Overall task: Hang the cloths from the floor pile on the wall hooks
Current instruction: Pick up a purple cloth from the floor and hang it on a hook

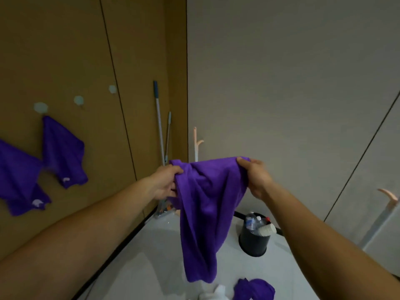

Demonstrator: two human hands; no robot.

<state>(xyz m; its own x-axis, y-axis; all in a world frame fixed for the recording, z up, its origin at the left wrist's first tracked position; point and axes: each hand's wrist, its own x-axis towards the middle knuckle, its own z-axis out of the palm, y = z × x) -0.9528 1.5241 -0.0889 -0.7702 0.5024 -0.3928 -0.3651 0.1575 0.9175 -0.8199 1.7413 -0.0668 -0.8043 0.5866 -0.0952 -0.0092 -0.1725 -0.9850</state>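
I hold a purple cloth (205, 208) stretched between both hands at chest height, its lower part hanging down. My left hand (165, 181) grips its left top edge and my right hand (255, 177) grips the right top edge. On the brown wall to the left, one purple cloth (63, 152) hangs from a pale round hook (40, 107), and another purple cloth (18, 178) hangs at the far left. Two more pale hooks (78, 100) (112, 89) are bare. The floor pile (253, 289) of purple and white cloths lies at the bottom edge.
Two mop handles (159, 124) lean in the corner between the brown wall and the grey wall. A black bin (254, 241) with plastic bottles and a cup stands on the pale floor. A white coat stand with pink pegs (195, 144) rises behind the cloth; another peg (389, 194) shows at right.
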